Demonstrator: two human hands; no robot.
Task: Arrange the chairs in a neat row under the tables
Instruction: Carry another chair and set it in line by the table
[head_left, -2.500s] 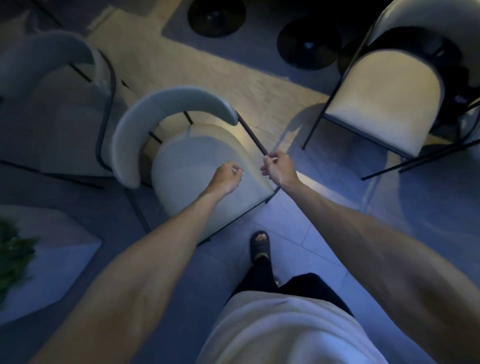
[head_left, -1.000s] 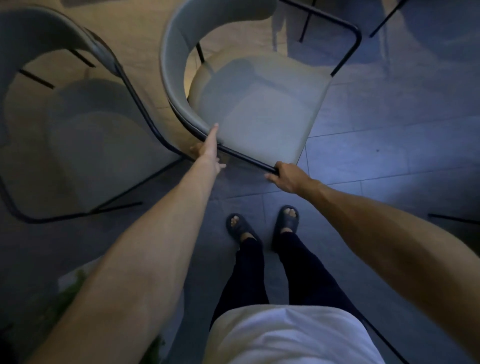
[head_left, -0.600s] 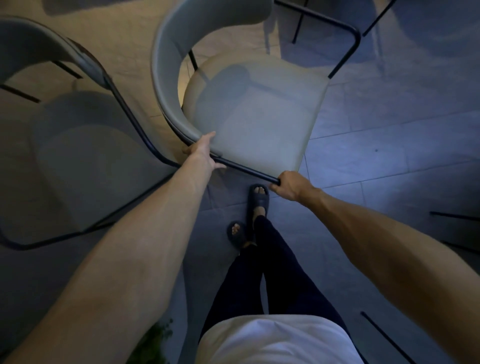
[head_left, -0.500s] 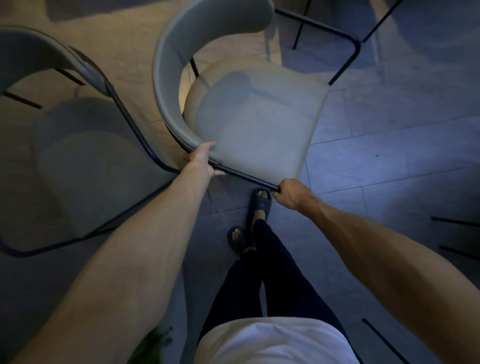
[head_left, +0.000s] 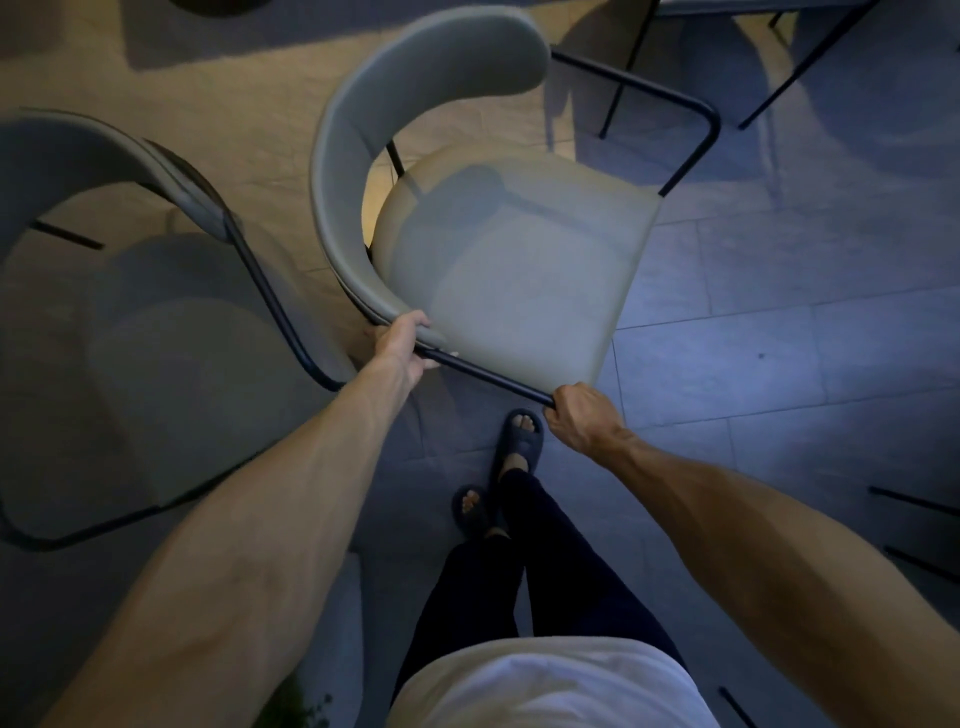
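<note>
I see my left hand (head_left: 402, 345) wrapped around the grey chair (head_left: 511, 270) where backrest meets frame, and my right hand (head_left: 576, 415) clenched on its black rail. A second chair (head_left: 171, 332) stands just beside it on the tiled floor (head_left: 779, 338).

Dimly lit dining area, probably a café or restaurant: matching upholstered chairs (head_left: 509, 249) on black metal frames, a round pedestal base (head_left: 218, 4), and large grey floor tiles (head_left: 779, 332).
</note>
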